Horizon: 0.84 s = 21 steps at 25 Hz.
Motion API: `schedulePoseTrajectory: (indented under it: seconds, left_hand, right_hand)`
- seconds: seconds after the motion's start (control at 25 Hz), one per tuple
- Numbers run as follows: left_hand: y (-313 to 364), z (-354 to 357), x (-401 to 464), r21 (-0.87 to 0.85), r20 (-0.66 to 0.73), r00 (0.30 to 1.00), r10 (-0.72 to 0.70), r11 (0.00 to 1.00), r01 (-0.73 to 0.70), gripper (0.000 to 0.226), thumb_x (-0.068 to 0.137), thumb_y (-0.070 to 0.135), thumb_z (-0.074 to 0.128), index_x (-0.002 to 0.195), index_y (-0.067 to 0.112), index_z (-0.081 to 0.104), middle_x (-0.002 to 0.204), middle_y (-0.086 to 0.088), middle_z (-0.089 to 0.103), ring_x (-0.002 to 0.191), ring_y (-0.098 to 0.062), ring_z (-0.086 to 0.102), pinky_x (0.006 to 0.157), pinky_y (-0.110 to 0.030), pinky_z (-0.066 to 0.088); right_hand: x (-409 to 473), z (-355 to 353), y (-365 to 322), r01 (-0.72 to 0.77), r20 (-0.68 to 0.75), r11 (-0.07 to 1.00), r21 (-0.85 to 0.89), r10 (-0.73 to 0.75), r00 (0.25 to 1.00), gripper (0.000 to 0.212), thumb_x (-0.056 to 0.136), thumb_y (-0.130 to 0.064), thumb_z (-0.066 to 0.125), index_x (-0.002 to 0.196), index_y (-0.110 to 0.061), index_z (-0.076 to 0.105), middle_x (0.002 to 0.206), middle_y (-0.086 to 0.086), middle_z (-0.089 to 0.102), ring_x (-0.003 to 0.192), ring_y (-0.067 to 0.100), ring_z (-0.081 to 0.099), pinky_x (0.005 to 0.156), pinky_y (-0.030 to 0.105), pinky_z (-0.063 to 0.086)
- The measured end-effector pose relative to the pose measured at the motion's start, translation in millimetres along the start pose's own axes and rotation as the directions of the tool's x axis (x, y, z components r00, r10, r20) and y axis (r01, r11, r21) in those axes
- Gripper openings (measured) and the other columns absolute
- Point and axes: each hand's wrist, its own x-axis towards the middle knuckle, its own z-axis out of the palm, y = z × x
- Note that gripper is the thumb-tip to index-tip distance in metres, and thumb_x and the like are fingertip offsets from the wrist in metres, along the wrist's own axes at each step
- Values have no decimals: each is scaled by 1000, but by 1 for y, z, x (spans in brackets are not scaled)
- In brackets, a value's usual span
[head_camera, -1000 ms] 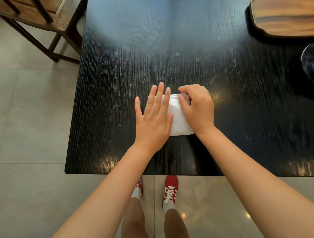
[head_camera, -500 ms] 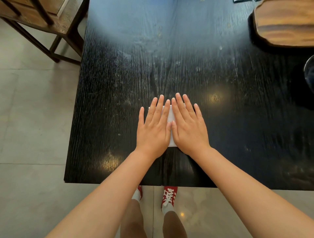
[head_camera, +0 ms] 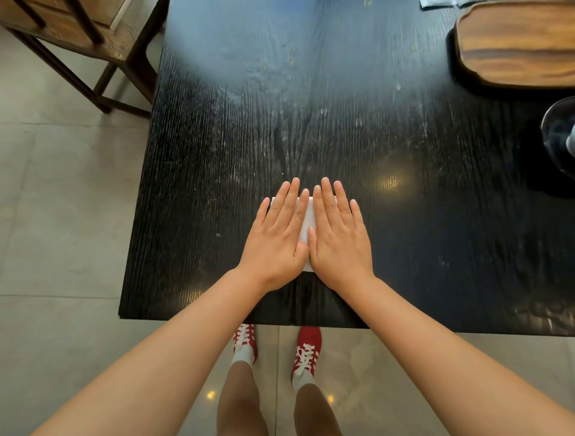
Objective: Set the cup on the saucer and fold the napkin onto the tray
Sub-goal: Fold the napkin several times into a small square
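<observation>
A folded white napkin [head_camera: 306, 218] lies on the black table [head_camera: 311, 124] near its front edge. My left hand [head_camera: 278, 236] and my right hand [head_camera: 339, 239] lie flat on it side by side, fingers straight, pressing it down. Only a narrow strip of napkin shows between the hands, plus a corner at the upper left. The wooden tray [head_camera: 516, 43] sits at the table's far right corner. A dark round dish, perhaps the saucer [head_camera: 560, 137], is cut off by the right edge. I see no cup.
A wooden chair [head_camera: 77, 37] stands off the table's far left corner on the tiled floor. Below the table's front edge are my legs and red shoes [head_camera: 306, 351]. Some papers [head_camera: 435, 3] peek in at the top edge by the tray.
My right hand went from pinching the napkin's top edge to lying flat on it beside the left. Since then both hands have stayed pressed flat.
</observation>
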Motion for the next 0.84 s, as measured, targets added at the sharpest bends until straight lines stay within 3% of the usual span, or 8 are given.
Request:
schedulePoseTrajectory:
  seconds: [0.12, 0.2, 0.28, 0.4, 0.52, 0.64, 0.72, 0.84]
  left_hand:
    - [-3, -13, -8, -230, -106, 990, -89, 971, 63, 64, 90, 37, 19, 146, 10, 6, 155, 1, -1, 144, -12, -3, 116, -21, -2]
    - [1, -21, -20, -394, -279, 878, -388, 880, 264, 52, 95, 26, 39, 141, 3, 31, 148, -7, 33, 137, -21, 27, 107, -15, 14]
    - [7, -22, -27, -437, -269, 799, -538, 807, 397, 39, 93, 21, 48, 128, 3, 50, 127, -11, 51, 120, -23, 43, 95, -20, 29]
    - [17, -26, -25, -506, -174, 792, -585, 743, 438, 29, 90, 25, 53, 111, 7, 61, 105, -7, 60, 100, -19, 55, 84, -28, 45]
    - [18, -34, -15, -643, 6, 734, -679, 560, 522, 33, 88, 23, 57, 117, 8, 56, 90, 1, 61, 92, -18, 58, 86, -39, 50]
    - [16, -41, -12, -723, 110, 774, -624, 484, 493, 21, 86, 19, 54, 92, 4, 67, 86, -15, 68, 83, -24, 63, 82, -49, 54]
    - [18, -47, -17, -782, 126, 788, -603, 428, 453, 15, 87, 16, 54, 84, 11, 68, 88, -10, 69, 86, -23, 65, 78, -41, 54]
    - [20, -49, -29, -846, 114, 821, -560, 378, 375, 14, 90, 14, 54, 88, 22, 65, 88, 6, 68, 82, -5, 64, 66, -15, 53]
  right_hand:
    - [1, -4, 1, -4, -8, 1000, 31, 4, 1000, 60, 92, -33, 16, 145, -7, 4, 156, 7, 1, 143, 21, -3, 116, 43, 6]
    - [2, -4, 1, 1, -9, 999, 35, -1, 1000, 61, 91, -33, 15, 145, -7, 8, 156, 8, 6, 143, 21, -2, 116, 44, 6]
    - [2, -5, -1, 6, -10, 999, 39, -6, 1000, 60, 91, -33, 14, 146, -7, 7, 157, 8, 6, 143, 20, -3, 116, 44, 4]
    - [1, -5, -3, 7, -23, 998, 57, -6, 1000, 60, 92, -32, 15, 146, -8, 7, 157, 7, 7, 144, 20, -1, 116, 45, 2]
    - [0, -6, -1, 2, -35, 997, 74, 1, 999, 60, 91, -32, 16, 146, -8, 11, 157, 8, 11, 144, 21, 3, 115, 46, 2]
    - [0, -6, -2, 6, -39, 995, 100, -2, 999, 61, 91, -32, 16, 146, -8, 10, 157, 8, 9, 144, 21, 1, 116, 45, 0]
    - [1, -6, -2, 1, -64, 990, 138, 8, 998, 61, 91, -32, 19, 146, -9, 8, 157, 8, 8, 144, 20, 1, 116, 45, 2]
    - [-7, -12, -2, -76, -134, 962, 261, 114, 984, 64, 92, -30, 38, 146, -10, 11, 156, 11, 13, 144, 22, 6, 116, 43, 6]
